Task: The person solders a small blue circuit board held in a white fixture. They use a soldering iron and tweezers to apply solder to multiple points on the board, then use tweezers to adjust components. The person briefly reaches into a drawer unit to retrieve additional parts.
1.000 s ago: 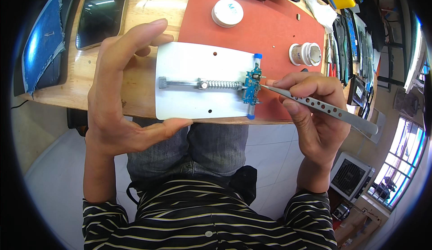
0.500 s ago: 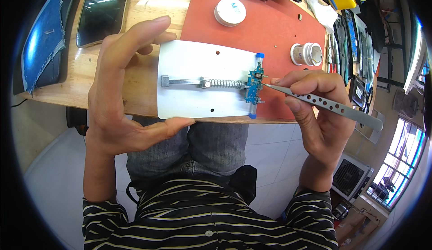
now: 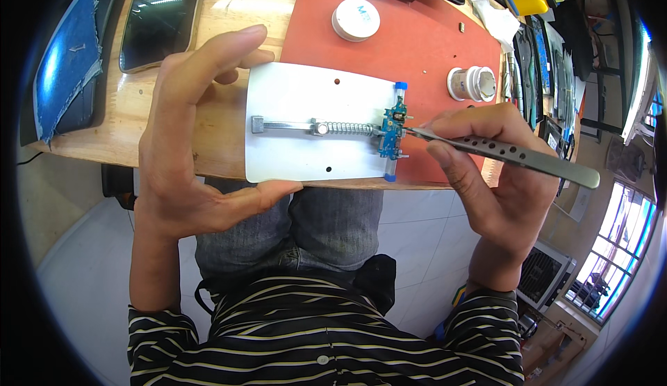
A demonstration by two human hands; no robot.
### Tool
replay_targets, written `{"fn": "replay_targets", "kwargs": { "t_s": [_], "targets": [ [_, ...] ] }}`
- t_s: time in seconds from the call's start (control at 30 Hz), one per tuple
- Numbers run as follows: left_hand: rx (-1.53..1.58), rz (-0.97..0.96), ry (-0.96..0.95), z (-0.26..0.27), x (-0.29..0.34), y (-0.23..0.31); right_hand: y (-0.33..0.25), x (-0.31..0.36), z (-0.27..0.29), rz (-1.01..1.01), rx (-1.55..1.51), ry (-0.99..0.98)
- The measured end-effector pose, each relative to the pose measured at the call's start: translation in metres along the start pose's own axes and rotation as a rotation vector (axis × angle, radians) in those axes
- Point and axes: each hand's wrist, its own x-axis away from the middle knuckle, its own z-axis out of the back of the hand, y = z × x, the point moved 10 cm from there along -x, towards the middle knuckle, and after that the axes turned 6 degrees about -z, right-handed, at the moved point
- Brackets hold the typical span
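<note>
My left hand (image 3: 182, 143) grips the near and far edges of a white holder plate (image 3: 292, 160) at its left end, thumb on the near edge. A metal rod with a spring (image 3: 349, 129) runs along the plate's middle. At the plate's right end a small blue circuit board (image 3: 390, 134) is clamped between blue-capped posts. My right hand (image 3: 497, 170) pinches grey metal tweezers (image 3: 514, 153) with a row of holes. Their tips reach the right edge of the board; whether they grip anything is too small to tell.
A red mat (image 3: 417, 45) covers the bench on the right, bearing a round white lid (image 3: 356, 19) and a small open jar (image 3: 472, 84). A dark phone-like slab (image 3: 156, 21) lies at the far left. Tools and a white tissue (image 3: 497, 21) line the right side.
The tweezers have tilted and turned in my right hand, their tips shifting slightly left onto the board. My right hand has moved a little right and nearer. The left hand and plate barely moved.
</note>
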Motion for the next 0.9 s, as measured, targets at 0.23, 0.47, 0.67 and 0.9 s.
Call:
{"fn": "replay_targets", "kwargs": {
  "t_s": [0.23, 0.47, 0.67, 0.9],
  "targets": [
    [-0.033, 0.009, -0.006, -0.001, -0.001, 0.0, 0.003, 0.005, 0.001, -0.008, -0.094, 0.022],
    [-0.067, 0.021, -0.023, -0.002, -0.004, 0.002, -0.008, 0.006, 0.008, 0.252, -0.083, 0.028],
    [-0.225, 0.025, -0.118, -0.005, -0.011, 0.009, 0.021, 0.012, 0.022, 0.048, -0.34, 0.202],
    [-0.122, 0.034, -0.092, -0.022, -0.026, 0.031, 0.028, 0.014, 0.009, 0.118, -0.286, 0.081]
  ]
}}
